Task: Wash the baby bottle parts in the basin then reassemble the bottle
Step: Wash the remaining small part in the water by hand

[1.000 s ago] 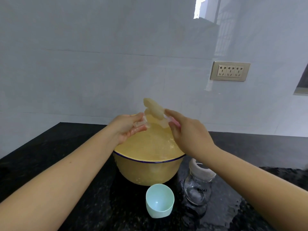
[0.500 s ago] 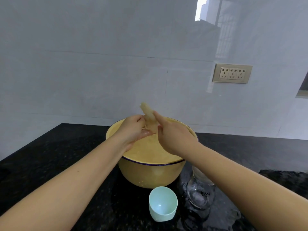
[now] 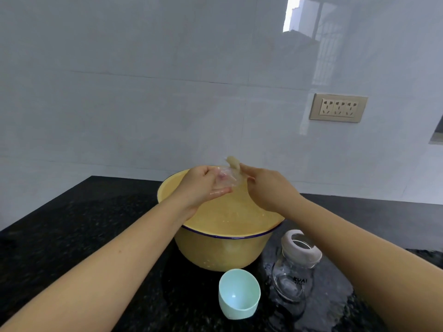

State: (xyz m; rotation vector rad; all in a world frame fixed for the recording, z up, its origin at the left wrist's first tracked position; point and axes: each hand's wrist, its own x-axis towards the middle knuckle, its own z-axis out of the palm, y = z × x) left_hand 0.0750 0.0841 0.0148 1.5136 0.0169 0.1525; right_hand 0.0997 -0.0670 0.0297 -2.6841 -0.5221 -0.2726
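Above the yellow basin (image 3: 217, 254) of water, both hands hold a clear silicone nipple (image 3: 232, 174), its tip pointing up. My left hand (image 3: 202, 186) cups the nipple's wide base in its curled fingers, palm turned towards me. My right hand (image 3: 268, 188) pinches the nipple's right side with thumb and forefinger. The glass bottle body (image 3: 291, 277), with a white collar ring (image 3: 302, 248) on its neck, stands on the counter right of the basin. A mint green cap (image 3: 239, 295) lies open side up in front of the basin.
The black speckled counter (image 3: 84, 236) is wet around the bottle. A white tiled wall rises behind the basin, with a socket plate (image 3: 338, 107) at the right.
The nipple has dropped lower and nearer the left palm. My right hand closed in on the left, then drew slightly to the right, still at the nipple.
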